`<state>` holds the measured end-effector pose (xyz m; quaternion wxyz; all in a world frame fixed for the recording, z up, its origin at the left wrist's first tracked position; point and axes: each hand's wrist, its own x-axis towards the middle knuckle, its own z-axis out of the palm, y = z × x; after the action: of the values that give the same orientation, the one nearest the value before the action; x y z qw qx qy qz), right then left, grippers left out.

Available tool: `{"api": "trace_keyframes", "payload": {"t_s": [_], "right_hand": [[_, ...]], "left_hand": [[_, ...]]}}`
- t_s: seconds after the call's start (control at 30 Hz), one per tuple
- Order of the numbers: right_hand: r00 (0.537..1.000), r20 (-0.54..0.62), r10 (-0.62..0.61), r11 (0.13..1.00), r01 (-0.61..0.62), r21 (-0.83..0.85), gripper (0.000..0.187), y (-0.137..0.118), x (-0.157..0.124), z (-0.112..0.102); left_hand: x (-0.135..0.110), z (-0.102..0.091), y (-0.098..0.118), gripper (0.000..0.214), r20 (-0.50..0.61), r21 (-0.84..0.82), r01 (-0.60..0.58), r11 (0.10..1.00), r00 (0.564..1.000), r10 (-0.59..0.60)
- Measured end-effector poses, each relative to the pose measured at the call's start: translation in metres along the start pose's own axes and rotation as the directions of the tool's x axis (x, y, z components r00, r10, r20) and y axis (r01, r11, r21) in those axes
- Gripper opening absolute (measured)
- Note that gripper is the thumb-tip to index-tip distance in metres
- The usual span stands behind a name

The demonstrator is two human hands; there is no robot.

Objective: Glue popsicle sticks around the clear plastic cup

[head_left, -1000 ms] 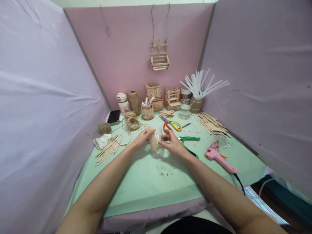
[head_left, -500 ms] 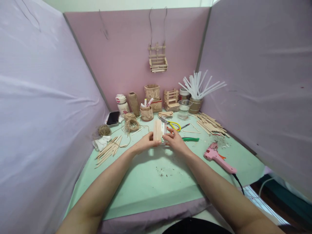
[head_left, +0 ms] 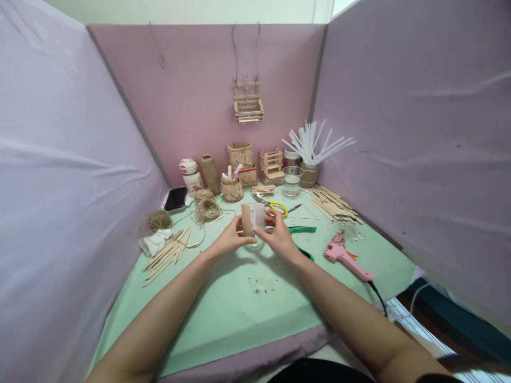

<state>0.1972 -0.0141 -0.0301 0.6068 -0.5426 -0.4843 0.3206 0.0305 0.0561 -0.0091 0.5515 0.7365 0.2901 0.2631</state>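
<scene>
Between my two hands, above the table, is a small clear plastic container (head_left: pixel 258 215) with flat wooden craft sticks (head_left: pixel 246 219) covering its left-hand side. My left hand (head_left: pixel 230 239) is closed on the stick-covered side, its thumb at the lower edge. On the clear side my right hand (head_left: pixel 278 235) grips with its thumb in front and fingers on the far edge. Some of the fingers are hidden behind the container. Yellow-handled scissors (head_left: pixel 281 206) lie just beyond, and green-handled pliers (head_left: pixel 302 230) lie beside and partly under my right hand.
At right lies a pink glue gun (head_left: pixel 346 256) with its cord, near a pile of craft sticks (head_left: pixel 333 202). More sticks (head_left: pixel 170 252) lie left, by twine (head_left: pixel 206 206) and a phone (head_left: pixel 176 198). A water cup (head_left: pixel 293 182) and stick-built holders (head_left: pixel 271 166) stand behind.
My hands have turned the container, so more of its clear side and less of its stick-covered side shows. The second pliers handle now shows beneath my right wrist. The whole view has shifted slightly.
</scene>
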Motion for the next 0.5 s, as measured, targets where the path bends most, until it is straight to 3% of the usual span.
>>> {"api": "trace_keyframes", "payload": {"t_s": [0.13,0.3,0.4,0.5], "right_hand": [[0.999,0.029,-0.020,0.991,0.023,-0.130,0.082,0.000,-0.002,0.001],[0.988,0.145,-0.045,0.961,0.083,-0.263,0.063,-0.011,-0.015,-0.004],[0.970,0.213,-0.120,0.882,0.202,-0.426,0.051,-0.028,-0.027,-0.022],[0.957,0.265,-0.118,0.740,0.263,-0.619,0.025,-0.051,-0.026,-0.059]], "left_hand": [[0.002,0.011,-0.012,0.090,-0.154,0.110,0.009,0.994,0.988,0.008],[-0.004,0.019,-0.020,0.086,-0.241,0.129,0.033,0.991,0.971,-0.001],[-0.011,0.016,-0.025,0.074,-0.215,0.154,0.032,0.988,0.977,0.002],[-0.018,0.010,-0.027,0.074,-0.196,0.194,0.048,0.980,0.981,-0.010]]}}
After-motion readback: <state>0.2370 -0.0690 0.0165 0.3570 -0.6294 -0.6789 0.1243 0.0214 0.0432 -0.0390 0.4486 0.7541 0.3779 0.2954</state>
